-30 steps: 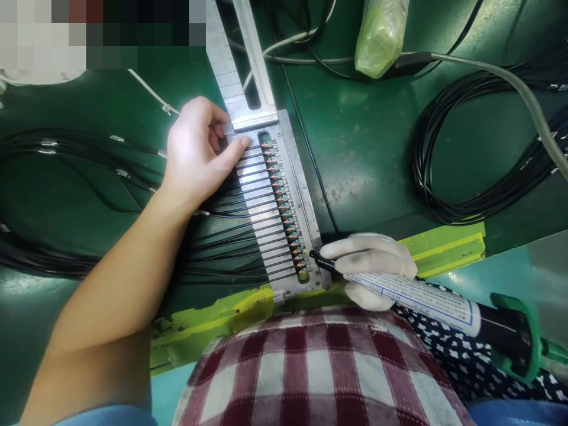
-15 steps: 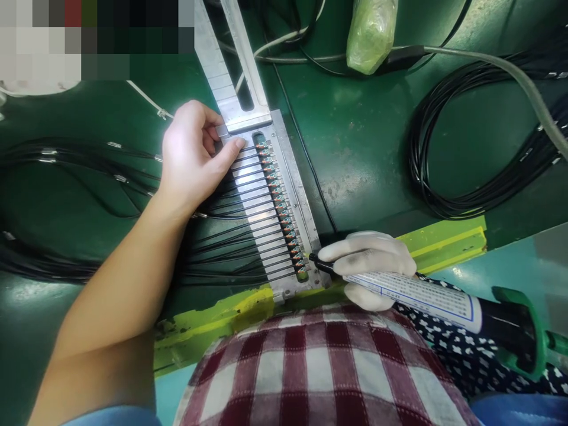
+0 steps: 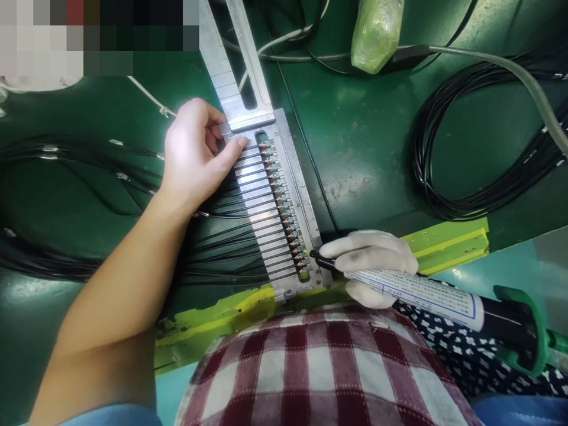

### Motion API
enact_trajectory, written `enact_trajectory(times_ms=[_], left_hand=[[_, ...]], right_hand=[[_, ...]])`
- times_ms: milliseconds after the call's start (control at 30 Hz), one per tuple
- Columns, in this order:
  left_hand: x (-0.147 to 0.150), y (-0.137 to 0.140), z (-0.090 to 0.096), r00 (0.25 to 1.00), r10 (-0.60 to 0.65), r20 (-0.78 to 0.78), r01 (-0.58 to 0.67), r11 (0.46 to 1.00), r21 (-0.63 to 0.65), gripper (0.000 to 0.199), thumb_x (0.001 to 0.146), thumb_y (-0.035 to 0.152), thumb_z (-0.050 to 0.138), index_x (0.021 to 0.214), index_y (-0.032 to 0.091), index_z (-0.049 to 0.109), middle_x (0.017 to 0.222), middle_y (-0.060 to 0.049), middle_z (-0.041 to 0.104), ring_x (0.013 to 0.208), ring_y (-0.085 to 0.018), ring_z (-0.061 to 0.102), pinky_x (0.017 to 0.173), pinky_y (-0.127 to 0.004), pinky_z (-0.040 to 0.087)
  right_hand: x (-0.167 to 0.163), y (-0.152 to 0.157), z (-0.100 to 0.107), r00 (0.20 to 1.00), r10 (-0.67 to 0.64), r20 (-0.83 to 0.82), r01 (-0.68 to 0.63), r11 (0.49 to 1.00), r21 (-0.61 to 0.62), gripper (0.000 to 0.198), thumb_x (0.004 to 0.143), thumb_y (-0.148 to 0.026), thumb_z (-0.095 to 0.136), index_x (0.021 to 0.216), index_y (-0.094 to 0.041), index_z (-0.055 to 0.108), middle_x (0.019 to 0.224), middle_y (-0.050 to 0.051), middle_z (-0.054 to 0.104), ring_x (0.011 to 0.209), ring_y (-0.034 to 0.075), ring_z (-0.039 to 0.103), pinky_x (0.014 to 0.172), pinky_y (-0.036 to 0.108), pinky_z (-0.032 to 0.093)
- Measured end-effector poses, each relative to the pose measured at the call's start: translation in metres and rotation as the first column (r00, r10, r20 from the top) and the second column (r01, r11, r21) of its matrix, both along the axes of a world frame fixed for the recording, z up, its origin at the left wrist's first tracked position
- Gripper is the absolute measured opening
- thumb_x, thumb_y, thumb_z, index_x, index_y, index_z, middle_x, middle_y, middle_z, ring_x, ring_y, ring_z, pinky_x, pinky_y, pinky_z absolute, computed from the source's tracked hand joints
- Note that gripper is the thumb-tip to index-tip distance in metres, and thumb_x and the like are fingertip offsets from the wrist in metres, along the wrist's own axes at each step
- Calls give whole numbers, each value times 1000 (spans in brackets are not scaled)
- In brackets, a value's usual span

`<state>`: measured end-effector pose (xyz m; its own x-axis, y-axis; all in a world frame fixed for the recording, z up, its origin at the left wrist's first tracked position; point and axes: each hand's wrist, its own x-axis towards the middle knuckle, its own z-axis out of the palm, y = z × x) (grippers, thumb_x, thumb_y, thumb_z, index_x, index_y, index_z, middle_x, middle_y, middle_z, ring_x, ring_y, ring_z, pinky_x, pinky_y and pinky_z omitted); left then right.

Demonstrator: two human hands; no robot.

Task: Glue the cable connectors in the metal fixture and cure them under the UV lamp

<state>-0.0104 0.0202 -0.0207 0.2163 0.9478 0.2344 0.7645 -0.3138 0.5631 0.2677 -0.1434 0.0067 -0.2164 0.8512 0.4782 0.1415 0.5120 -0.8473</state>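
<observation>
- The surface (image 3: 355, 136) is glossy green, scuffed in places.
- On it lies the metal jig (image 3: 293, 171), a long flat plate with a slot; thin black cables (image 3: 222, 258) cross it to a row of small connectors (image 3: 284, 206).
- The bare left hand (image 3: 189, 154) closes thumb and fingers on the jig's upper corner.
- The right hand (image 3: 377, 254), in a pale glove, is clamped around the syringe (image 3: 417, 296): cylindrical, white printed label, green flange, black tip beside the lowest connectors.
</observation>
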Motion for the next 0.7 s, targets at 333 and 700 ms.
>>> enact_trajectory(times_ms=[333,700], left_hand=[[2,-1,2,1000,7,11,-7,1000,-3,29,72,34,70,91,20,53,79,2,48,60,-8,40,59,-25,40],[2,0,0,1000,12,19,-12,1000,9,29,70,30,72,89,19,52,76,2,46,60,-8,39,59,-26,40]], right_hand=[[0,0,-3,1000,-8,11,8,1000,27,26,81,-17,63,104,-26,70,105,2,76,79,19,75,60,32,68],[4,-15,5,999,-20,45,20,1000,19,16,80,-17,63,95,-21,69,101,6,76,78,17,74,65,28,65]])
